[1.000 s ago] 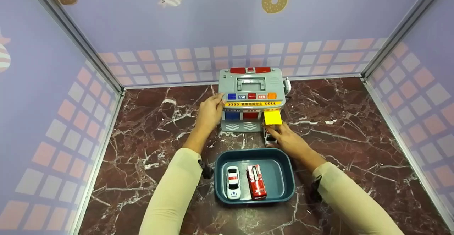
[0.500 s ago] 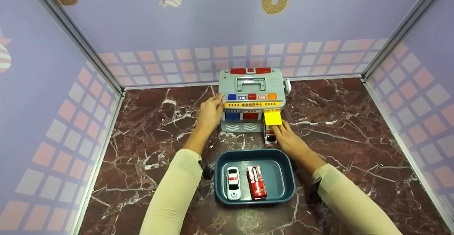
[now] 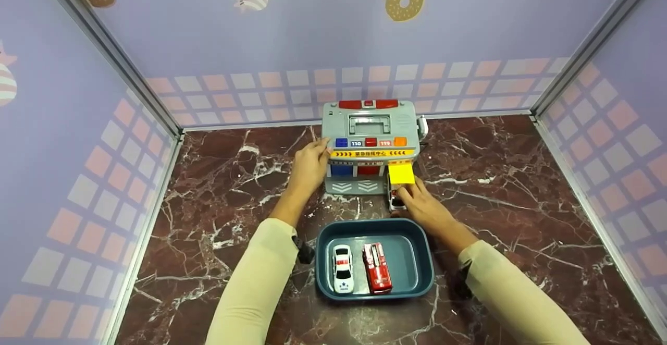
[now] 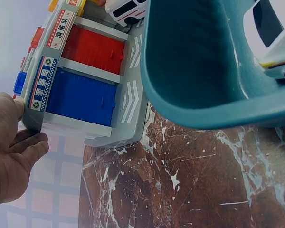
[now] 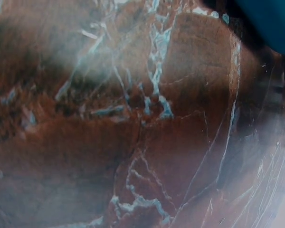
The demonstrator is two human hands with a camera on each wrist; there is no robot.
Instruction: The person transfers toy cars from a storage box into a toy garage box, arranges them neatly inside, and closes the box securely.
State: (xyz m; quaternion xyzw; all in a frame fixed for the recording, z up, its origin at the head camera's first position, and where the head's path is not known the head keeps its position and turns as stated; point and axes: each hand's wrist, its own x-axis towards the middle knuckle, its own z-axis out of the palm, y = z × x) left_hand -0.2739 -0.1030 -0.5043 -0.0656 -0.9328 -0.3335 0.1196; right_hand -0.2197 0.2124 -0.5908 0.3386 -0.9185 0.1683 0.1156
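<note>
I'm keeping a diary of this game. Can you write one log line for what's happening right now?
left hand holds toy station side | right hand on white car at yellow door | tray: police car, fire truck

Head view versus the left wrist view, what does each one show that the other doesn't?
Only the head view shows the right hand on a small white car under the raised yellow door, the red fire truck in the tray, and the station's roof buttons.

Only the left wrist view shows the blue door and red door close up, both down.

Both show the left hand holding the toy station at its left side, the teal tray, the white police car and the marble tabletop.
</note>
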